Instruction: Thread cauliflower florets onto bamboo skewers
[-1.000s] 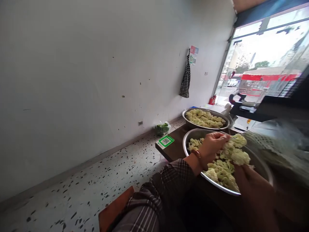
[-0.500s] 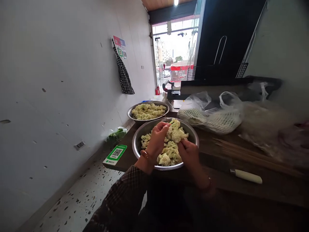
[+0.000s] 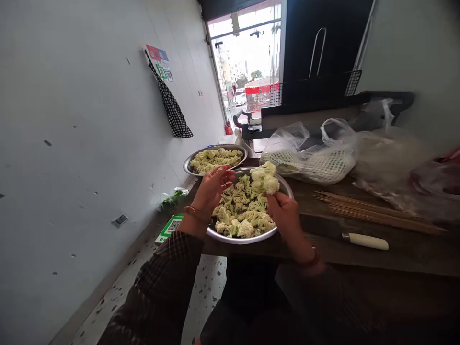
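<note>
My right hand (image 3: 283,211) is closed on a pale cauliflower piece (image 3: 265,177), held up over the right side of a metal bowl (image 3: 247,239). Several cut cauliflower florets (image 3: 240,211) lie in that bowl. Over the bowl's left rim, my left hand (image 3: 214,184) has its fingers apart and slightly curled, with nothing visible in them. It is apart from the piece in my right hand. Whether a stick runs through the held piece, I cannot tell.
Behind stands a second metal bowl (image 3: 186,165) of florets. Thin wooden skewers (image 3: 370,213) and a pale-handled knife (image 3: 368,241) lie to the right, below plastic bags (image 3: 323,160). A green QR-code card (image 3: 168,229) lies at the table's left edge, near the wall.
My left hand has come off the cauliflower and moved left, its fingers opening. My right hand still holds the piece, now slightly higher. The camera view has tilted and shifted.
</note>
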Motion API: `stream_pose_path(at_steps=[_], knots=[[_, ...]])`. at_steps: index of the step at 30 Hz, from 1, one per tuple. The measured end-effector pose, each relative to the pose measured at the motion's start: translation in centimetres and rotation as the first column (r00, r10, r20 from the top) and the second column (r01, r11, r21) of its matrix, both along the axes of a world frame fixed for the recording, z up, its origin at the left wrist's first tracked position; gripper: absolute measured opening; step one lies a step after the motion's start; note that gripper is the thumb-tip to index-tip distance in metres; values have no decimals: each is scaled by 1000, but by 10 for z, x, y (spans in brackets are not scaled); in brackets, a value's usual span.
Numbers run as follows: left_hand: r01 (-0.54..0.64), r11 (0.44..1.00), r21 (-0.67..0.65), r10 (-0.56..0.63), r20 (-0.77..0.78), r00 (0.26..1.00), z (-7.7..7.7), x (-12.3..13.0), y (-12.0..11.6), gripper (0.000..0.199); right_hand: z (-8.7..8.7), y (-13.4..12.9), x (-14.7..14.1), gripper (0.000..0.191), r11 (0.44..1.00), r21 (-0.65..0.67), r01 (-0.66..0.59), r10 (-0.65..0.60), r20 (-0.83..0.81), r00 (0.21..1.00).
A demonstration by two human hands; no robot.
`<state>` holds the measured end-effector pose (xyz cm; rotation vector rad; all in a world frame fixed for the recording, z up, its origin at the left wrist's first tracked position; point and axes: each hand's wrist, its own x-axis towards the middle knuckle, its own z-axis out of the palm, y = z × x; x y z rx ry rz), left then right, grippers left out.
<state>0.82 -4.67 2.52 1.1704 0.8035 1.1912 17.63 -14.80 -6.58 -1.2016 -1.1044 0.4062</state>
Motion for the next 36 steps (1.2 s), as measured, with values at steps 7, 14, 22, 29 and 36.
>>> stream_pose_path(at_steps=[7,14,22,29,36], knots=[[38,992,120,-31,-59,998,18,4,20,19,-5,0,32,39,994,-110,-26,33,60,998],[247,875,416,3,-516,856,2,33,63,12,-4,2,40,42,989,-149,5,14,131,991],[437,763,476,358,-875,327,-55,14,105,9,7,-5,47,37,961,-226,-160,147,-72,986],[451,767,457,328,-883,336,-72,15,116,25,26,6,51,35,972,-187,-143,157,58,986],[450,724,523,335,-836,434,-86,22,120,47,23,48,54,33,977,-84,-197,201,54,978]])
